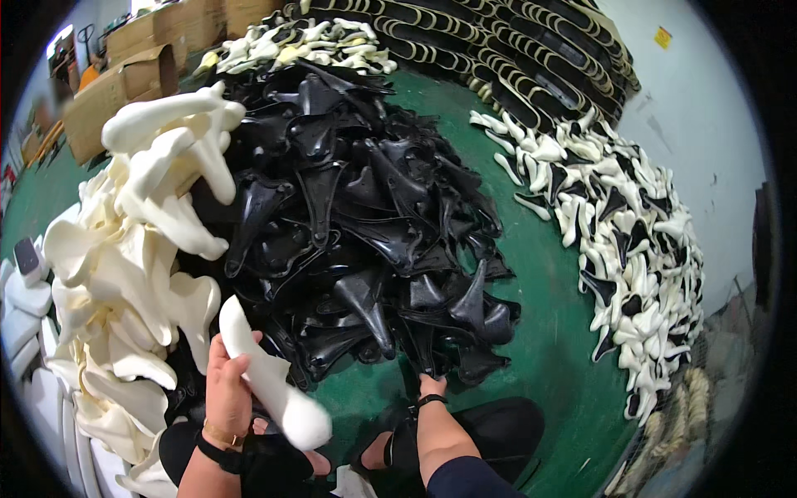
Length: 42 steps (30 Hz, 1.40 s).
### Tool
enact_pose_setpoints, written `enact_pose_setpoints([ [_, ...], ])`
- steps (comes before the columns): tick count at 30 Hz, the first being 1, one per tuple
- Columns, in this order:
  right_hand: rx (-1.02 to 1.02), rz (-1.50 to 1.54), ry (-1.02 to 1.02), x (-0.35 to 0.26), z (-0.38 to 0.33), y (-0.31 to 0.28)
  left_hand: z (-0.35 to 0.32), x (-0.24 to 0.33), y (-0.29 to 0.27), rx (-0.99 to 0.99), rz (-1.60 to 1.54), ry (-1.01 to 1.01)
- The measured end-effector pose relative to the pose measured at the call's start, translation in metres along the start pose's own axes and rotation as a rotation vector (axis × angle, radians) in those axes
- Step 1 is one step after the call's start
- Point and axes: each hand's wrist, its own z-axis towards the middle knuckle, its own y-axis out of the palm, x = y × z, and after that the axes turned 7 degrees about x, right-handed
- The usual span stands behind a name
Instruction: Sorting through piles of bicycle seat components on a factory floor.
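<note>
My left hand [229, 383] is closed around a white foam bicycle-saddle pad [270, 373], held tilted, its narrow end up and its broad end down to the right. The thumb lies across the pad. Further right, my right hand [432, 385] reaches to the near edge of a heap of black plastic saddle bases [324, 191]. It grips the narrow end of one black saddle base [422, 349]; most of its fingers are hidden. Close by on the left rises a stack of cream foam saddle pads [124, 249].
On the right lies a long pile of white-and-black saddles [631, 241]. Behind are stacked black saddle parts with pale rims [498, 58], more white pads [299, 46] and cardboard boxes [124, 91]. A phone-like dark object [27, 258] rests on pads at far left. The floor [544, 332] is green.
</note>
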Motion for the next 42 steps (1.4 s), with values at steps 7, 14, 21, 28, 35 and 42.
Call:
enact_pose_setpoints([
  [7,-0.84,-0.109,0.268,-0.074,-0.123,0.054,0.006,-0.009,-0.045,0.177,-0.123,-0.228],
  [14,-0.179,0.41,0.355,-0.046,-0.087,0.042,0.009,-0.021,-0.008,0.092,0.165,-0.101],
  [21,-0.16,0.498,0.528,-0.072,-0.085,0.067,0.01,-0.014,-0.038,0.22,0.188,-0.108],
  [28,-0.141,-0.054,-0.195,-0.017,-0.031,0.079,0.021,-0.03,-0.007,0.002,0.11,-0.163],
  [35,-0.59,0.319,-0.142,-0.104,-0.226,0.072,0.012,-0.024,-0.038,0.021,0.198,-0.149],
  [42,-0.654,0.26,-0.58,-0.18,-0.316,0.002,-0.002,-0.035,-0.047,-0.167,0.12,-0.315],
])
